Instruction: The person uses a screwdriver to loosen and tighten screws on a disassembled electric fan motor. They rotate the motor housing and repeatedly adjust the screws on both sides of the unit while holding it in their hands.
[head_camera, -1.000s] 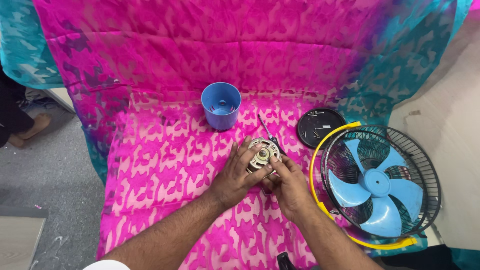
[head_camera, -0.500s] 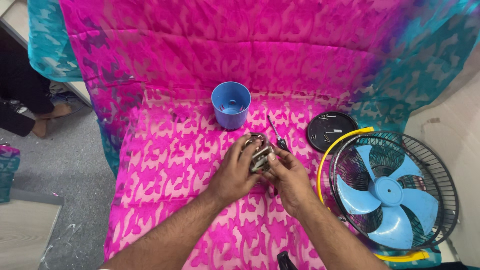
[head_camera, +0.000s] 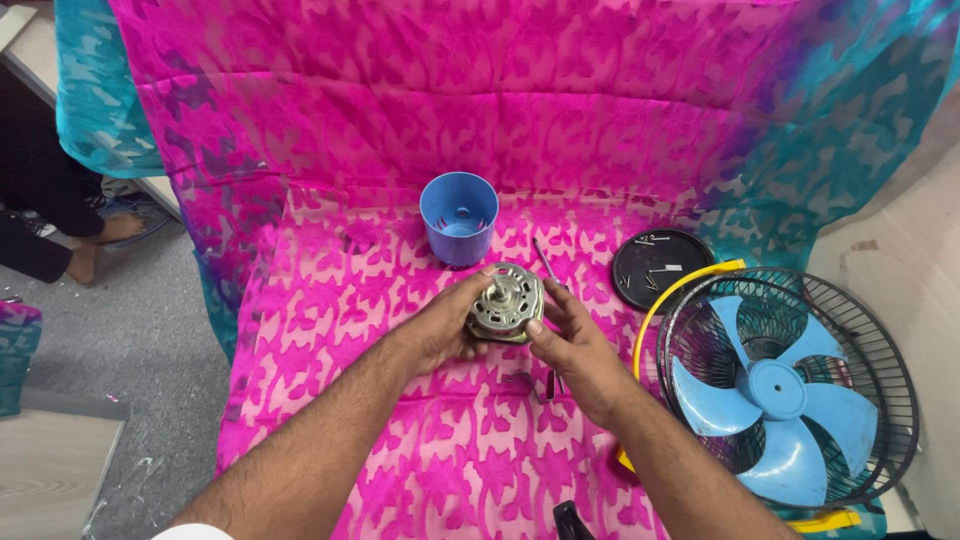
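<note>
Head view | our left hand (head_camera: 440, 325) and right hand (head_camera: 575, 345) both grip the fan motor (head_camera: 507, 303) | blue cup (head_camera: 458, 216) just behind it

Bright, even light across the frame; colours saturated, no harsh glare on the pink cloth (head_camera: 400, 120). Soft, short shadows sit under the hands at centre and beside the blue cup (head_camera: 458, 215). Focus sharp at centre; slight wide-angle stretching toward the edges.
</note>
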